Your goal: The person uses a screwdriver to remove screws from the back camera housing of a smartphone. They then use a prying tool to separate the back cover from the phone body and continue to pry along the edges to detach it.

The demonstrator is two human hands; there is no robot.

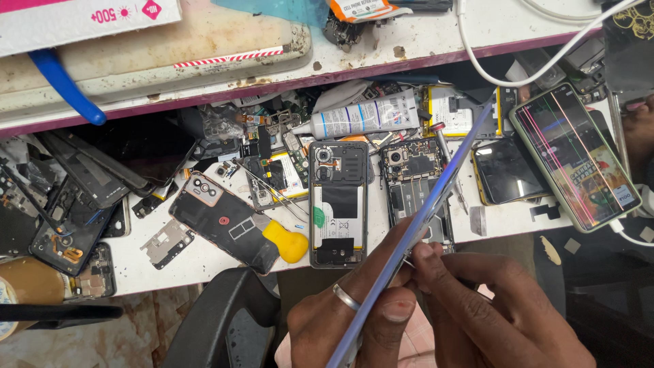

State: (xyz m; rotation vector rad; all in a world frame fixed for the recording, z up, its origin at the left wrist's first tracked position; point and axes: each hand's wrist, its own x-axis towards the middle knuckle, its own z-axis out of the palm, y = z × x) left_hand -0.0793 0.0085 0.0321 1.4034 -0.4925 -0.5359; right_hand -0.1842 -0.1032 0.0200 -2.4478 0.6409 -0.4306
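Note:
My left hand (351, 313), with a ring on one finger, holds a thin phone (436, 194) edge-on, so it shows as a long bluish strip rising to the upper right. My right hand (490, 307) pinches a small metal tool against the phone's edge near its lower end. Behind them on the white bench (197, 262) lies an opened phone (338, 204) with its battery showing, and a second opened phone (412, 180) lies to its right.
A white glue tube (364, 117), tweezers (272, 187), a yellow-handled tool (286, 242), and several phone backs and frames (75, 197) litter the bench. At right a phone with a cracked lit screen (579, 153) is on a white cable. A dark chair part (218, 320) is below.

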